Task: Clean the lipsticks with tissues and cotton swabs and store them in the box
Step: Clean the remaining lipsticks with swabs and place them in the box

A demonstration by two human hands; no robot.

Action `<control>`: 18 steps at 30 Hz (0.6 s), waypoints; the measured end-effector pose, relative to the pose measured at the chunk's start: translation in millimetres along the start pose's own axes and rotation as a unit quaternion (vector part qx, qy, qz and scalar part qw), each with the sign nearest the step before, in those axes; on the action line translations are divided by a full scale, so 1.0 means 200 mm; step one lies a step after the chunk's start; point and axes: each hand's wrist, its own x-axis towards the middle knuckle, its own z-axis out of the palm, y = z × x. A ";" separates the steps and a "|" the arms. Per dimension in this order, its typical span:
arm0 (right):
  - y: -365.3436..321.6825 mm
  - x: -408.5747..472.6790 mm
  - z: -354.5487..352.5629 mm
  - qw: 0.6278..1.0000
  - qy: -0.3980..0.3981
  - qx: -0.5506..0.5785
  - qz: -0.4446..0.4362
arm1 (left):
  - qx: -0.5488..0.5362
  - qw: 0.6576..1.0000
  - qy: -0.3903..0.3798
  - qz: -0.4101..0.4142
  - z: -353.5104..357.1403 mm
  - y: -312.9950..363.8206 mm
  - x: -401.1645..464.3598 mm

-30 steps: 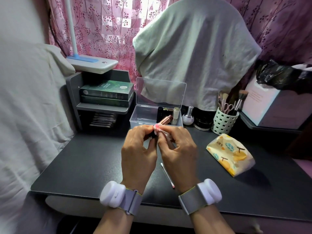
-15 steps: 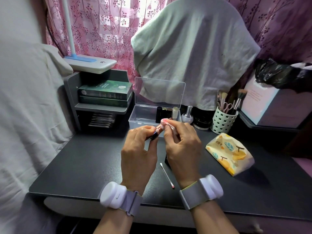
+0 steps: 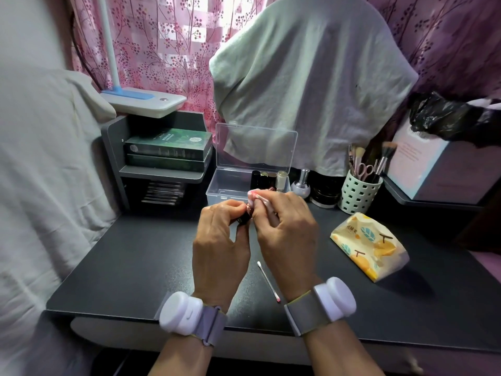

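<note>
My left hand (image 3: 221,240) grips a dark lipstick (image 3: 244,217) above the middle of the black desk. My right hand (image 3: 287,232) pinches a cotton swab (image 3: 264,201) and a pink-stained bit of tissue (image 3: 253,195) against the lipstick's tip. Behind the hands stands a clear plastic box (image 3: 225,185) with its lid up and several lipsticks (image 3: 267,179) upright at its right end. A used cotton swab (image 3: 268,280) with a pink tip lies on the desk between my wrists. A tissue pack (image 3: 368,245) lies to the right.
A perforated cup of brushes and scissors (image 3: 359,191), a small bottle (image 3: 302,185) and a dark jar (image 3: 325,195) stand at the back right. A grey shelf with green boxes (image 3: 168,153) and a lamp base (image 3: 146,100) is at the back left. A cloth-draped shape (image 3: 306,85) rises behind the box.
Both hands have shifted slightly right and away from me with the lipstick. The swab and tissue have turned against its tip. The swab on the desk has stayed put.
</note>
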 end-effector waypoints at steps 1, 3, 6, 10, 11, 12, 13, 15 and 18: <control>0.01 0.01 0.00 1.000 0.000 -0.004 0.008 | 0.002 1.000 -0.002 0.004 0.00 0.00 0.00; 0.03 0.03 -0.01 1.000 -0.002 -0.005 0.022 | 0.010 1.000 -0.003 0.008 0.00 -0.01 0.00; 0.03 0.02 -0.01 0.999 0.004 0.007 0.040 | 0.014 1.000 -0.002 0.007 -0.01 -0.01 -0.01; 0.02 -0.03 -0.01 0.998 0.007 0.022 0.062 | 0.003 1.000 -0.003 -0.008 0.00 -0.01 -0.02; 0.02 -0.04 -0.01 0.998 0.001 0.027 0.062 | -0.002 1.000 -0.002 -0.012 0.00 -0.01 -0.02; 0.01 -0.06 -0.01 0.998 -0.004 0.033 0.057 | -0.005 1.000 -0.001 -0.014 0.00 -0.01 -0.02; 0.00 -0.07 -0.01 0.998 -0.007 0.038 0.052 | -0.008 1.000 -0.001 -0.016 0.00 -0.01 -0.02; -0.02 -0.08 -0.01 0.998 -0.010 0.045 0.043 | -0.012 1.000 -0.005 -0.018 0.00 -0.01 -0.02; -0.03 -0.07 0.00 0.999 -0.020 0.038 0.025 | -0.010 1.000 -0.009 -0.019 -0.01 -0.01 -0.03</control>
